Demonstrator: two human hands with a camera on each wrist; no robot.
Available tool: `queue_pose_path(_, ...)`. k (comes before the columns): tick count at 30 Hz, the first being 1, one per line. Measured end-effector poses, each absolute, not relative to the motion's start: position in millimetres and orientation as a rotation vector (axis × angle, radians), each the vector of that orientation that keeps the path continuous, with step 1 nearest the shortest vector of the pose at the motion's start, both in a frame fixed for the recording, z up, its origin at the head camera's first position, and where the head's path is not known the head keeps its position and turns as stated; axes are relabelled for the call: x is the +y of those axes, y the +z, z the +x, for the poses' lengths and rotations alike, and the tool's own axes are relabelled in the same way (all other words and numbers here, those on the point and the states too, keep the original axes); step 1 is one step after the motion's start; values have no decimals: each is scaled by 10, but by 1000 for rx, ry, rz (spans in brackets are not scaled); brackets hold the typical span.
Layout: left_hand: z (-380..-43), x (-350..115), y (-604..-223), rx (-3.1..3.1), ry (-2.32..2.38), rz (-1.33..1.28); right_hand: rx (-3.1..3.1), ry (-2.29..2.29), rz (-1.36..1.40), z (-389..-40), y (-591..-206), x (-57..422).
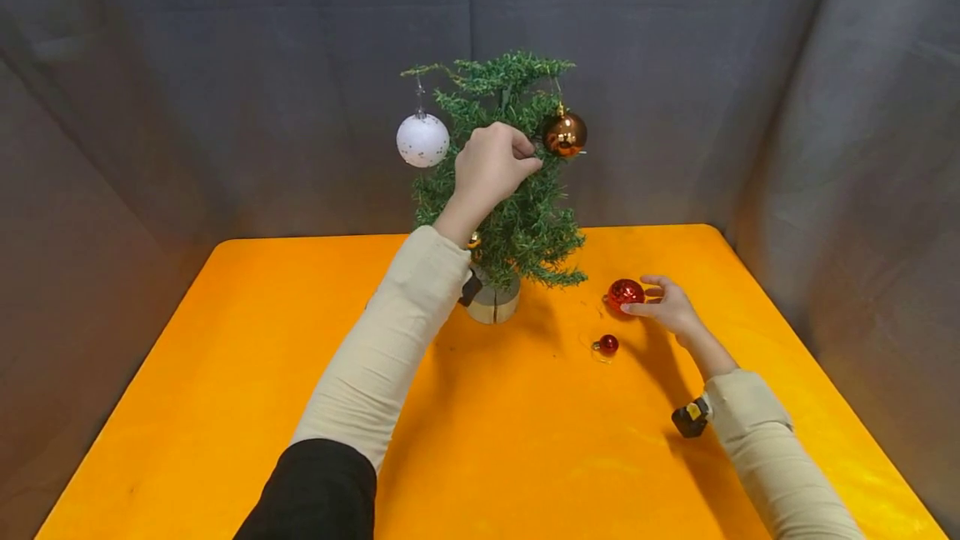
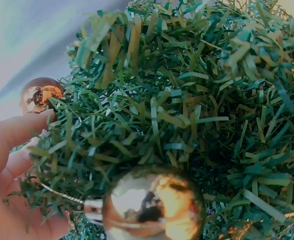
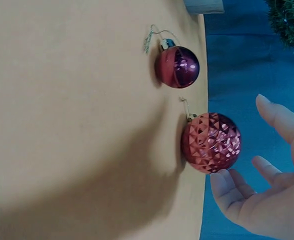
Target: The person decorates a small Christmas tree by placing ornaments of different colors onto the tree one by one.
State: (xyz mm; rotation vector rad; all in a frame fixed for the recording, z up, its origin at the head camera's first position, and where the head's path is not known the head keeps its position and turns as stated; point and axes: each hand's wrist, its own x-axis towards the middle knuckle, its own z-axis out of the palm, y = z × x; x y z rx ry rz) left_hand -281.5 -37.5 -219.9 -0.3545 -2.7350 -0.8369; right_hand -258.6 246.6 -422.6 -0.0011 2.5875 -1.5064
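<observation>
An orange table (image 1: 187,373) bears a bushy green artificial tree (image 1: 525,223); the left hand (image 1: 491,158), slightly curled, is against it, any grip unclear. The right hand (image 1: 671,308), spread wide, grips nothing beside a glossy faceted red ball (image 1: 624,294) on the tabletop, near a smaller smooth red ball (image 1: 609,344).

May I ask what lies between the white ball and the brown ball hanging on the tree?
In the head view, the left hand shows between the white ball and the brown ball, with the green tree behind it.
</observation>
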Motion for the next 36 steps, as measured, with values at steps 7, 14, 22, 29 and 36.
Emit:
queue_pose_path(7,-2837,-391,-2198,-2758,-889,-334,2586,-1482,74,-2674,-4285,2464)
queue_pose_path(14,-2840,-405,-2203,-2747,-920,-341,2506,-1510,167,-2755,-4380,2472)
queue_pose_path(22,-2856,-441,-2220,-2725,-1036,-341,2493,-1558,222,-2796,-4491,2505)
queue_pose_path(29,-2888,-452,-2234,-2726,-1118,-331,2447,-1617,219,-2816,-4541,2518)
queue_pose_path(36,-2895,-452,-2230,-2738,-1118,-313,2477,-1631,264,-2826,-4575,2495)
